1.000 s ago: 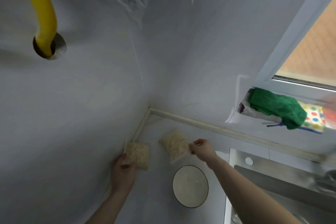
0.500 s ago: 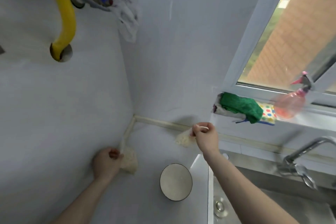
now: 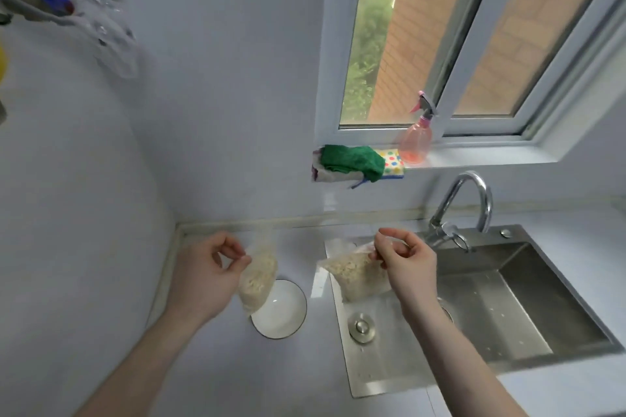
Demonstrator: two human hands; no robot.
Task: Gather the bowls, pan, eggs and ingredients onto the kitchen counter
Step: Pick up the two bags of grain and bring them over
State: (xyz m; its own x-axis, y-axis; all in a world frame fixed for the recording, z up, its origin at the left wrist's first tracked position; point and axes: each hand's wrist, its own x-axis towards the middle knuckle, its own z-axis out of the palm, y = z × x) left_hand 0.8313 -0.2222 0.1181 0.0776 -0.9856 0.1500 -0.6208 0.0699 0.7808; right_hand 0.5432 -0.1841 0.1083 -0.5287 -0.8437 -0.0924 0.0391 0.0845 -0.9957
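One bowl (image 3: 279, 310) sits on your counter (image 3: 203, 376); each hand, left (image 3: 206, 276) and right (image 3: 404, 264), pinches a bag, left bag (image 3: 257, 281) and right bag (image 3: 355, 272). No pan or eggs show yet.

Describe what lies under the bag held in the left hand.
A white bowl on the counter sits below the bag pinched by the left hand. The bag covers the bowl's near-left rim.

bowl (image 3: 279, 310) on counter (image 3: 210, 369), sink (image 3: 491, 294) right
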